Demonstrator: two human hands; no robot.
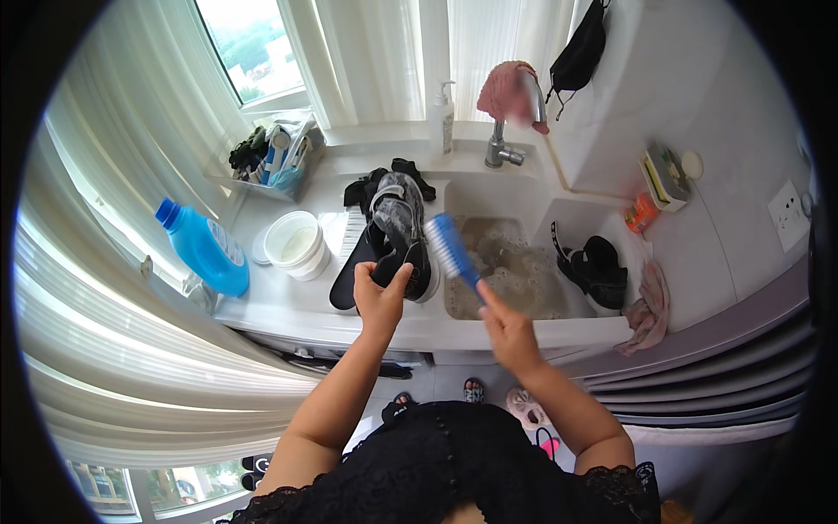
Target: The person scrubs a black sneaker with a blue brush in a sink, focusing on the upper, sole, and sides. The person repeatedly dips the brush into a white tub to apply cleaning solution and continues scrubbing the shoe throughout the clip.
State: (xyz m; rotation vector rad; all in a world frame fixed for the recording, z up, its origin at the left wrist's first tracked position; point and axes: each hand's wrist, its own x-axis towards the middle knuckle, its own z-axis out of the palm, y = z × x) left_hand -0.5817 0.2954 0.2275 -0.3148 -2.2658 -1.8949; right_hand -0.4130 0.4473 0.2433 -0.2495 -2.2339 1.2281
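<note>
My left hand (pixel 381 295) grips a black shoe (pixel 400 214) by its heel end, with the toe pointing away from me. White suds cover part of its upper. The shoe rests over the ribbed part of the counter left of the basin, with a black insole (pixel 346 278) beside it. In my right hand (pixel 509 334) is a blue scrub brush (pixel 451 249), held by the handle. Its white bristles face the shoe, just right of it and apart. Cloudy, foamy water (pixel 511 271) fills the sink basin. The other black shoe (pixel 597 269) sits on the basin's right ledge.
Left on the counter stand a white tub (pixel 298 246), a blue bottle (pixel 205 249) and a clear bin (pixel 278 157) of brushes. A pump bottle (pixel 443 120) and the faucet (pixel 501 150), draped with a pink cloth (pixel 506 90), are behind. An orange bottle (pixel 642 212) stands at right.
</note>
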